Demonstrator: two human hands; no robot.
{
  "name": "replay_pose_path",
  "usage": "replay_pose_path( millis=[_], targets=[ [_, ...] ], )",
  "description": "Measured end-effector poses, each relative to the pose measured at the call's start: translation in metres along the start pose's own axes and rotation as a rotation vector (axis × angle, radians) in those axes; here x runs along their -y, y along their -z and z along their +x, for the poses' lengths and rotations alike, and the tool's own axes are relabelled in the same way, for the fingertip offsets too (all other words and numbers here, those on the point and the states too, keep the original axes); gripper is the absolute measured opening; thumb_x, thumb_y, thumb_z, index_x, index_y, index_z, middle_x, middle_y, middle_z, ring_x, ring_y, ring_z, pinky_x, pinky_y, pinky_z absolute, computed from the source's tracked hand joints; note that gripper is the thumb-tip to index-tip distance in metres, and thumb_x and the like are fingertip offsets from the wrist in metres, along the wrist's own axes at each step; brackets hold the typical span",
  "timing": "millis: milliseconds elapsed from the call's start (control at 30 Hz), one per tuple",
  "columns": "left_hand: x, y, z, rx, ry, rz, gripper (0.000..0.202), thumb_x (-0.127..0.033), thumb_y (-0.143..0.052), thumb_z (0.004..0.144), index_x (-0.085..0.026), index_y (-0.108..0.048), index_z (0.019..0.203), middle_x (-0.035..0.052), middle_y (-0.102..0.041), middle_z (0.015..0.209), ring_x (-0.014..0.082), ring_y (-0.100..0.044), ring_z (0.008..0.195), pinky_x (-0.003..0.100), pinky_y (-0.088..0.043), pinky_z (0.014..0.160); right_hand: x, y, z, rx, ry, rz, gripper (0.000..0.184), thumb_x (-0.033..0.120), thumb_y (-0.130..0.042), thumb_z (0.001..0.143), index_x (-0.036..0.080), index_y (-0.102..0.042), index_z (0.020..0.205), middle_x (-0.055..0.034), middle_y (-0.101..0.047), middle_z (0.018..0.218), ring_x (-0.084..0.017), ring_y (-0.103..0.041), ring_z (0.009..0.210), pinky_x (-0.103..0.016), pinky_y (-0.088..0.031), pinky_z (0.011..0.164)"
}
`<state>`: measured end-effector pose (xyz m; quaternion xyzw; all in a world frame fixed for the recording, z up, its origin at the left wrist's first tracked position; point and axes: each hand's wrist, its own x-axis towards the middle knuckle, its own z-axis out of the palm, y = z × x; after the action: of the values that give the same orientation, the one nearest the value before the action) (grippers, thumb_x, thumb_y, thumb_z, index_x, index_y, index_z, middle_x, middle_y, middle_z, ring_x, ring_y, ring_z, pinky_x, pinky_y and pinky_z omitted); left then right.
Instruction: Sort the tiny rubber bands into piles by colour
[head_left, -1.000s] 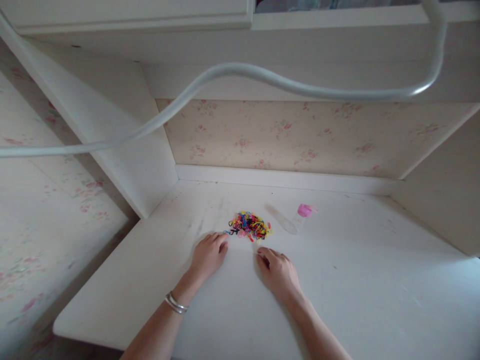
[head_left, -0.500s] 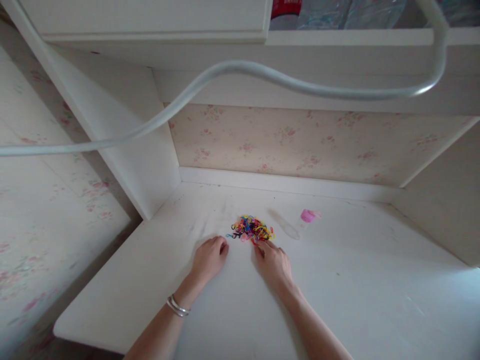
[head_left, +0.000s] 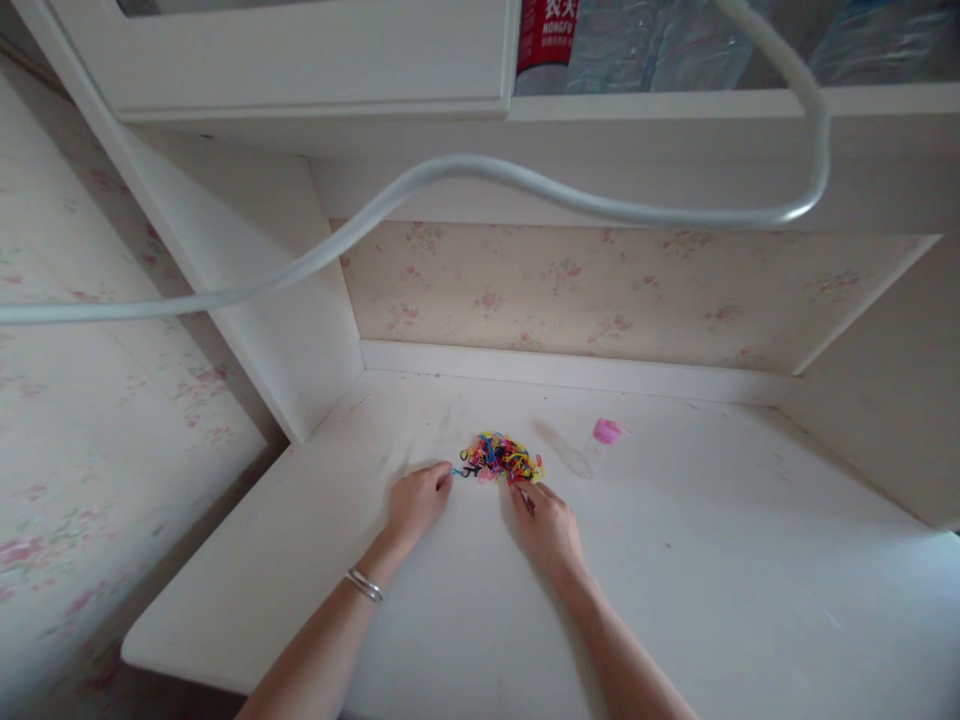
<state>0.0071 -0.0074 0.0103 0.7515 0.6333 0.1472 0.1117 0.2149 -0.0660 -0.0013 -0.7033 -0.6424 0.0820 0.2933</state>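
A small heap of tiny coloured rubber bands (head_left: 501,457) lies in the middle of the white desk (head_left: 712,580). My left hand (head_left: 415,502), wearing a silver bangle at the wrist, rests on the desk with its fingers curled; the fingertips touch the heap's left edge. My right hand (head_left: 547,520) lies palm down just below the heap, fingers bent with their tips at its lower right edge. Whether either hand pinches a band is too small to see. A clear little bottle with a pink cap (head_left: 592,446) lies on its side to the right of the heap.
The desk sits in a white alcove with floral wallpaper (head_left: 600,290) behind and a slanted side panel (head_left: 277,310) on the left. A pale cable (head_left: 450,180) hangs across the view. A shelf above holds plastic water bottles (head_left: 615,45).
My right hand has moved forward to the heap's lower edge. My left hand crept slightly toward the bands. The view has tilted up, showing more of the upper shelf.
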Motion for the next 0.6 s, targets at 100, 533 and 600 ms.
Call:
replay_pose_path(
  millis=[100,533,600],
  targets=[
    [-0.002,0.0,0.001,-0.009,0.009,0.013,0.024,-0.037,-0.044,0.09,-0.031,-0.065,0.097,-0.0017,-0.072,0.089,0.0147,-0.065,0.082,0.023,-0.039,0.066,-0.002,0.002,-0.002,-0.003,0.009,0.037,0.039,0.041,-0.032,0.092,0.028,-0.069,0.096,-0.0006,-0.069,0.088,-0.012,-0.063,0.074,-0.02,-0.042,0.064],
    [0.011,0.027,-0.044,-0.097,0.086,0.036,0.025,-0.036,-0.039,0.093,-0.025,-0.061,0.096,0.0012,-0.072,0.084,0.015,-0.066,0.075,0.022,-0.037,0.061,-0.006,0.005,-0.014,-0.049,0.085,0.06,0.038,0.039,-0.033,0.093,0.026,-0.069,0.094,-0.0014,-0.067,0.079,-0.011,-0.06,0.07,-0.018,-0.039,0.065],
    [0.017,0.031,-0.058,-0.11,0.115,0.076,0.024,-0.036,-0.04,0.092,-0.026,-0.061,0.095,0.0017,-0.072,0.084,0.0164,-0.067,0.075,0.022,-0.036,0.06,-0.002,0.006,-0.018,-0.047,0.133,0.022,0.038,0.037,-0.033,0.094,0.026,-0.069,0.092,-0.0015,-0.067,0.077,-0.011,-0.06,0.07,-0.019,-0.038,0.066]
  ],
)
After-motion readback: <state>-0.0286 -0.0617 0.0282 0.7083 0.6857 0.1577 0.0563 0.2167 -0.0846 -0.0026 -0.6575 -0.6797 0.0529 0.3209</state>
